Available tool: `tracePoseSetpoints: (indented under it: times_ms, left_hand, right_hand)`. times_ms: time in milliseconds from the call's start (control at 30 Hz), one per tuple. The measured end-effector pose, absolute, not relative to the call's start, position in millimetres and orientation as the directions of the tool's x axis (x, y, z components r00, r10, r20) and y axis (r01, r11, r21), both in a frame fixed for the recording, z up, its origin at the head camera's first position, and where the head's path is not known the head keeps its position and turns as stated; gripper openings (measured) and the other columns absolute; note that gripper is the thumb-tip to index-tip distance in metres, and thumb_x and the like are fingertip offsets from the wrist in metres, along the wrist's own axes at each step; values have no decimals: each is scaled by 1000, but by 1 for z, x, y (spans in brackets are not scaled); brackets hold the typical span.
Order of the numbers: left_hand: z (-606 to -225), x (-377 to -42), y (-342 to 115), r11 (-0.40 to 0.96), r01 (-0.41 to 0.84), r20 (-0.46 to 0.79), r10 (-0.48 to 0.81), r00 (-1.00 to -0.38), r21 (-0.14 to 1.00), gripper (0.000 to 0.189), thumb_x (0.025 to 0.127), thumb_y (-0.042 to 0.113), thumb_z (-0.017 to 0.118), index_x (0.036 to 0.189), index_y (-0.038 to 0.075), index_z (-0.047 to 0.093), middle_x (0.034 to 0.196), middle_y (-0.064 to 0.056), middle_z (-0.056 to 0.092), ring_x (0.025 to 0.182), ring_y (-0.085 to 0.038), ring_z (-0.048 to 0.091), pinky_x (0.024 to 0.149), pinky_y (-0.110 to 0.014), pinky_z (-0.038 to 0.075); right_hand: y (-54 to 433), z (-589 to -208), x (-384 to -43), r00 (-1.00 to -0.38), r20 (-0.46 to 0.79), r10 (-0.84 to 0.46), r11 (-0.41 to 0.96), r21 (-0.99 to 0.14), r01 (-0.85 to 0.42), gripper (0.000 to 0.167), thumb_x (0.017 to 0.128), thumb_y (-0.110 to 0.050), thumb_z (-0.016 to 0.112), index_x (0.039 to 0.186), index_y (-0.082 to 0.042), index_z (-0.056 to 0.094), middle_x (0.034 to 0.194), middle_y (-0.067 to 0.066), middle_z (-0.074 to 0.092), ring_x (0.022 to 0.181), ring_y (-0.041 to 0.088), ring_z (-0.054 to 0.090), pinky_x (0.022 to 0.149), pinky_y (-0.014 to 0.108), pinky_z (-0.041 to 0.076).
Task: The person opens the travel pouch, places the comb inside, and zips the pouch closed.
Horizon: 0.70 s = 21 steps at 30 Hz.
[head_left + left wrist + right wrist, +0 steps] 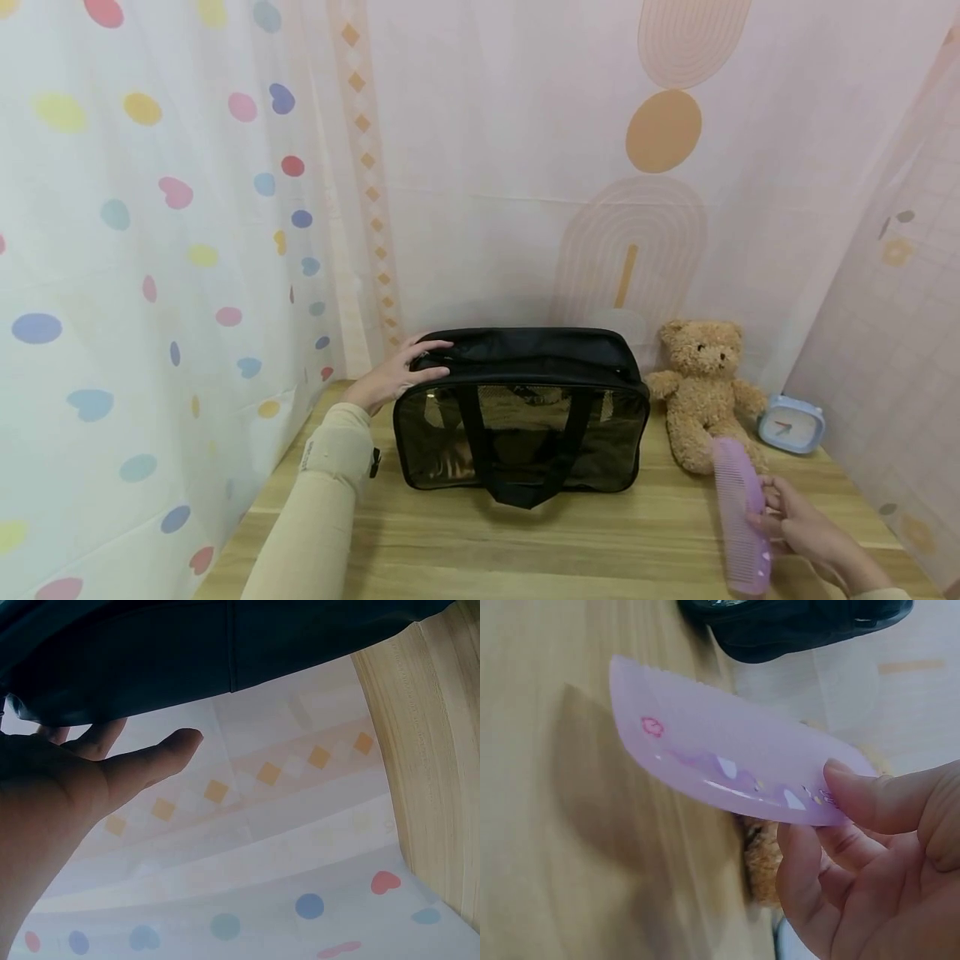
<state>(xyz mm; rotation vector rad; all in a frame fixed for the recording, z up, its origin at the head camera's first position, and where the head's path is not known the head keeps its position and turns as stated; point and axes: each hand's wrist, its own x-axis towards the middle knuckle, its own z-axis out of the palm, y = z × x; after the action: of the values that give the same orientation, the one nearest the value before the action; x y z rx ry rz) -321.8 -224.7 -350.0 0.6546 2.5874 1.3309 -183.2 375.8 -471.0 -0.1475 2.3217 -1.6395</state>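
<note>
A black bag [611, 437] with a see-through dark front stands upright on the table, its two-strap handle hanging down the front. My left hand [393, 375] rests on the bag's top left corner with fingers spread. In the left wrist view, one digit of that hand [124, 769] stretches out straight below the bag's dark side [150, 667]; the other fingertips are hidden. My right hand [806, 529] pinches a purple comb [738, 517] between thumb and fingers, above the table at the right. A pink flower mark shows on the comb [720, 750] in the right wrist view.
A brown teddy bear [705, 392] sits right of the bag, partly behind the comb. Beside it stands a light blue alarm clock [791, 423]. Patterned curtains [480, 183] enclose the wooden table [450, 550] at the back and both sides.
</note>
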Motion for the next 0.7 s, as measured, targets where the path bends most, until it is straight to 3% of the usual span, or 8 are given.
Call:
tracePoseSetpoints:
  times_ms: [133, 500, 700]
  left_hand:
    - [-349, -321, -225, 507, 315, 63, 452, -890, 802, 61, 102, 41, 61, 156, 22, 41, 170, -10, -3, 153, -44, -2, 114, -73, 18]
    - [-350, -321, -226, 512, 309, 58, 448, -892, 802, 60, 102, 42, 61, 156, 23, 41, 170, -11, -3, 153, -44, 1, 112, -74, 19]
    - [-350, -320, -224, 508, 308, 57, 450, -891, 804, 62, 102, 42, 62, 156, 23, 41, 170, -12, -3, 153, -45, 1, 112, -74, 20]
  right_hand:
    - [372, -463, -187, -962, -156, -225, 362, -930, 66, 62, 100, 1, 56, 138, 13, 8, 133, 46, 45, 101, 25, 67, 80, 47, 59]
    - [362, -439, -194, -983, -99, -151, 375, -926, 36, 47, 106, 0, 46, 140, 9, 15, 135, 44, 46, 98, 17, 65, 76, 42, 60]
    - [357, -428, -197, -986, -63, -156, 376, -927, 0, 48, 106, 2, 43, 143, 13, 13, 134, 46, 46, 96, 17, 67, 77, 42, 60]
